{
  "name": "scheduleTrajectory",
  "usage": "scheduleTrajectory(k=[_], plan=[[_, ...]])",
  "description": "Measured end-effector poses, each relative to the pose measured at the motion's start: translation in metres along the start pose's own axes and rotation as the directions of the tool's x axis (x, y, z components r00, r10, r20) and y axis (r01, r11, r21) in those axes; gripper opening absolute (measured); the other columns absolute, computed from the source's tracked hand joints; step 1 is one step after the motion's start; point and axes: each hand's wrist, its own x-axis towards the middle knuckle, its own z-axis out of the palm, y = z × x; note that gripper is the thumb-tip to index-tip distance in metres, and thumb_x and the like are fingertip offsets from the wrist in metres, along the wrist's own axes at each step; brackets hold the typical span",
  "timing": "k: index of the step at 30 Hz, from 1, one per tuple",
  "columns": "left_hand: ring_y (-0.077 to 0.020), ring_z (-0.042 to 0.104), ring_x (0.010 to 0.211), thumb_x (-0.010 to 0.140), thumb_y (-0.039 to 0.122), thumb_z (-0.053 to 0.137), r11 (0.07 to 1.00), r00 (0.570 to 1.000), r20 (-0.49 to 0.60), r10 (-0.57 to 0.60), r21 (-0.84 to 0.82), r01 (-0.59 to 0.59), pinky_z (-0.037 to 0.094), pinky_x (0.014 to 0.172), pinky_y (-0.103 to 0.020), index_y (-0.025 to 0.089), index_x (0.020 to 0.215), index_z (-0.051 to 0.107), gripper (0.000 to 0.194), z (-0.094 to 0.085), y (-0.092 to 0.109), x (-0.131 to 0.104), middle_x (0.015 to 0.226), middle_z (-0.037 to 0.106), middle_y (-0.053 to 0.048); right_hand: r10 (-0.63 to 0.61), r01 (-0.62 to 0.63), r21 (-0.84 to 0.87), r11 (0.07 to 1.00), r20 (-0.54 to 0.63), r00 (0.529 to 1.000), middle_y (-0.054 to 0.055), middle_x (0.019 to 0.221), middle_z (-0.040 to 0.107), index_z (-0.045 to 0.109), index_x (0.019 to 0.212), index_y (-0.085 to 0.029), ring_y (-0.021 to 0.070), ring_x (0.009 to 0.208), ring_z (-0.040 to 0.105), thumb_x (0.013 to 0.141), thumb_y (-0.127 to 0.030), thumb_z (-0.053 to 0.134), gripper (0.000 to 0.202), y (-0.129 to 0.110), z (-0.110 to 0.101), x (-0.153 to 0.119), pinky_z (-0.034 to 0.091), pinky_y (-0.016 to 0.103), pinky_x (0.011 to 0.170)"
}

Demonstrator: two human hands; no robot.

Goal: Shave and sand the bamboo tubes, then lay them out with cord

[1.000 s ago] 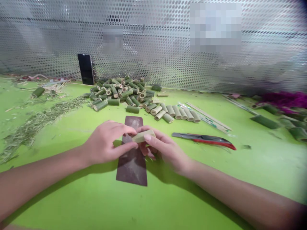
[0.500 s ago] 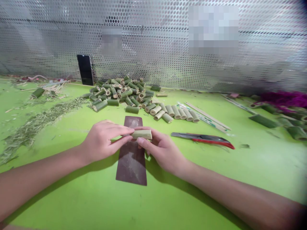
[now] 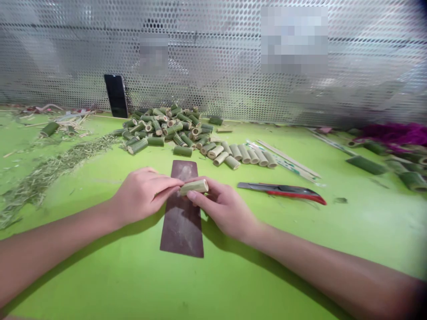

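Observation:
A pale, peeled bamboo piece (image 3: 194,187) is held over a dark brown sheet (image 3: 182,226), its hollow right end showing. My right hand (image 3: 227,206) grips it between thumb and fingers. My left hand (image 3: 143,194) pinches the left end with its fingertips. The sheet lies lengthwise on the green table (image 3: 133,275), with pale dust on it. Behind my hands, several peeled pieces (image 3: 244,154) lie in a row beside a heap of green bamboo pieces (image 3: 173,129).
A red and grey cutter knife (image 3: 283,192) lies to the right, near thin sticks (image 3: 288,160). Shavings (image 3: 56,171) spread over the left. A phone (image 3: 116,95) leans on the perforated metal wall (image 3: 213,58). Purple material (image 3: 393,135) and green tubes (image 3: 366,165) lie at far right.
The bamboo piece has turned and tilted a little, so its right end now shows its hollow opening. Both hands keep hold of it. The view has shifted slightly.

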Motion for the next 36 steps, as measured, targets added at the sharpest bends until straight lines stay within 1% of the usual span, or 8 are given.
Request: scheduleTrajectory(k=[3, 6, 11, 14, 19, 28, 31, 36], plan=[[-0.015, 0.075, 0.067, 0.108, 0.025, 0.055, 0.999, 0.999, 0.001, 0.038, 0.033, -0.038, 0.057, 0.066, -0.031, 0.014, 0.108, 0.077, 0.024, 0.0, -0.0009, -0.0003, 0.088, 0.083, -0.003, 0.006, -0.006, -0.015, 1.0, -0.006, 1.0, 0.004, 0.095, 0.076, 0.073, 0.108, -0.022, 0.0196, 0.082, 0.067, 0.095, -0.042, 0.064, 0.025, -0.0005, 0.0004, -0.0001, 0.054, 0.033, 0.074], [-0.0157, 0.075, 0.068, 0.107, 0.023, 0.056, 0.991, 0.997, -0.001, 0.084, 0.102, -0.083, 0.057, 0.066, -0.031, 0.013, 0.105, 0.076, 0.022, -0.0011, -0.0007, 0.0001, 0.089, 0.083, -0.004, 0.016, -0.017, -0.037, 0.999, -0.014, 1.0, 0.003, 0.091, 0.074, 0.073, 0.105, -0.022, 0.0181, 0.077, 0.065, 0.095, -0.043, 0.063, 0.025, -0.001, 0.0008, -0.0002, 0.052, 0.031, 0.069], [-0.0147, 0.073, 0.067, 0.107, 0.019, 0.054, 0.967, 0.986, 0.045, 0.162, 0.192, -0.168, 0.058, 0.067, -0.03, 0.011, 0.1, 0.072, 0.021, -0.0031, 0.0014, 0.0025, 0.088, 0.082, -0.005, 0.052, -0.054, -0.108, 0.993, -0.02, 0.998, 0.003, 0.087, 0.073, 0.07, 0.097, -0.02, 0.0182, 0.073, 0.063, 0.095, -0.046, 0.061, 0.028, -0.0012, 0.0007, 0.0002, 0.049, 0.031, 0.064], [-0.0147, 0.072, 0.066, 0.107, 0.016, 0.053, 0.954, 0.981, 0.07, 0.183, 0.229, -0.194, 0.058, 0.066, -0.03, 0.01, 0.098, 0.071, 0.02, -0.0025, 0.0019, 0.0037, 0.086, 0.081, -0.006, 0.049, -0.051, -0.115, 0.992, -0.021, 0.999, 0.003, 0.086, 0.072, 0.069, 0.095, -0.02, 0.0181, 0.073, 0.062, 0.094, -0.046, 0.061, 0.027, -0.0006, 0.0004, 0.0007, 0.048, 0.031, 0.064], [-0.0154, 0.071, 0.063, 0.107, 0.015, 0.05, 0.953, 0.983, 0.08, 0.165, 0.243, -0.18, 0.057, 0.062, -0.03, 0.01, 0.097, 0.068, 0.021, 0.0005, 0.0018, 0.0032, 0.084, 0.079, -0.007, 0.05, -0.052, -0.131, 0.99, -0.019, 0.999, 0.003, 0.083, 0.07, 0.067, 0.091, -0.02, 0.0181, 0.072, 0.06, 0.094, -0.048, 0.06, 0.029, -0.001, -0.0001, 0.0012, 0.046, 0.031, 0.063], [-0.0156, 0.071, 0.063, 0.106, 0.016, 0.049, 0.949, 0.983, 0.093, 0.16, 0.259, -0.179, 0.057, 0.062, -0.03, 0.011, 0.096, 0.067, 0.022, -0.0008, 0.0023, 0.0044, 0.084, 0.079, -0.007, 0.044, -0.042, -0.081, 0.996, 0.026, 0.999, 0.003, 0.083, 0.072, 0.067, 0.089, -0.02, 0.0191, 0.075, 0.064, 0.093, -0.046, 0.061, 0.027, -0.0038, -0.0001, 0.0006, 0.049, 0.032, 0.069], [-0.0152, 0.072, 0.063, 0.107, 0.018, 0.049, 0.959, 0.986, 0.082, 0.145, 0.232, -0.16, 0.058, 0.061, -0.029, 0.011, 0.099, 0.069, 0.022, -0.0025, -0.0012, 0.0041, 0.085, 0.08, -0.006, 0.048, -0.046, -0.062, 0.997, 0.033, 0.998, 0.004, 0.087, 0.074, 0.068, 0.093, -0.019, 0.0192, 0.077, 0.065, 0.093, -0.046, 0.062, 0.027, -0.0033, -0.0007, 0.0003, 0.05, 0.032, 0.069], [-0.0153, 0.074, 0.067, 0.106, 0.02, 0.051, 0.973, 0.989, 0.073, 0.128, 0.183, -0.14, 0.059, 0.061, -0.029, 0.01, 0.112, 0.071, 0.024, -0.0032, -0.0032, 0.0025, 0.091, 0.082, -0.007, 0.047, -0.045, -0.085, 0.995, 0.025, 0.999, 0.003, 0.087, 0.074, 0.07, 0.097, -0.019, 0.0179, 0.074, 0.064, 0.093, -0.045, 0.062, 0.027, -0.0046, -0.0007, -0.0005, 0.048, 0.03, 0.067]])
